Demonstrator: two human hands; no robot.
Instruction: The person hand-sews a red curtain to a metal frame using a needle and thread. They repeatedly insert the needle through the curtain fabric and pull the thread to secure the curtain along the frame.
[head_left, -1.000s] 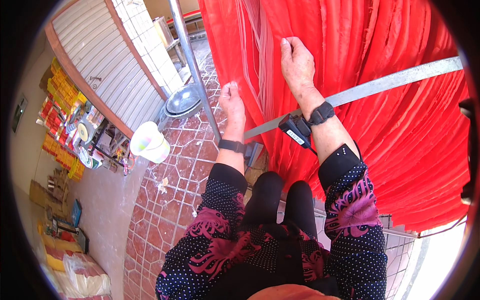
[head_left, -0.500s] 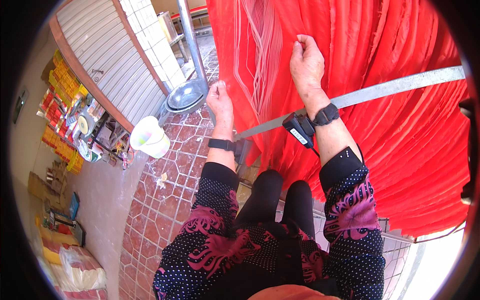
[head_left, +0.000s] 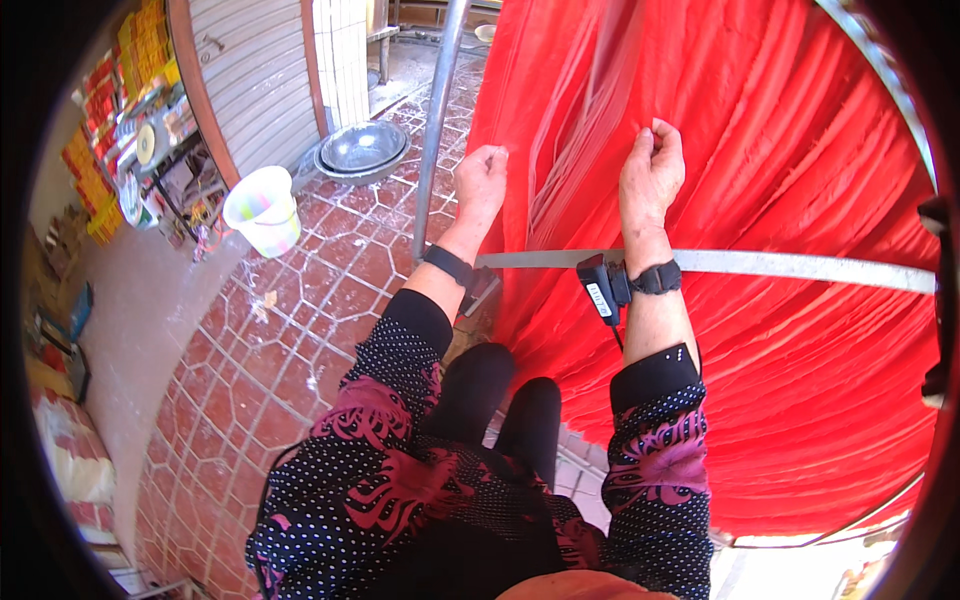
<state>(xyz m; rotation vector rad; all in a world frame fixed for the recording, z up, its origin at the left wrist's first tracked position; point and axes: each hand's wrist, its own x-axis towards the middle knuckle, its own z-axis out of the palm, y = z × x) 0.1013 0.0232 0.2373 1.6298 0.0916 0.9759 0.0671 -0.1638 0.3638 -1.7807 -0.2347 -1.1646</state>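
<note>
Many layers of thin red cloth [head_left: 800, 370] hang in close folds in front of me and to the right. At the cloth's left edge, my left hand [head_left: 481, 188] is closed, with thumb and fingers pinching the border. My right hand [head_left: 652, 178] pinches a fold of the same cloth further right, at about the same height. Between the hands, a bundle of pale threads or thin layer edges [head_left: 588, 140] runs down the cloth. A flat metal bar [head_left: 790, 265] crosses the cloth below my hands, and my right forearm passes over it.
An upright metal post [head_left: 436, 150] stands left of the cloth. Beyond it are grey basins [head_left: 362, 150] and a pale bucket [head_left: 262, 212] on the red tiled floor [head_left: 300, 330]. A shutter door [head_left: 255, 80] and a cluttered shelf [head_left: 150, 150] line the left side.
The view has swung, so the cloth and bar sit differently. My right hand has come down nearly level with my left. The pale threads between them look more bunched together. Both hands remain pinched.
</note>
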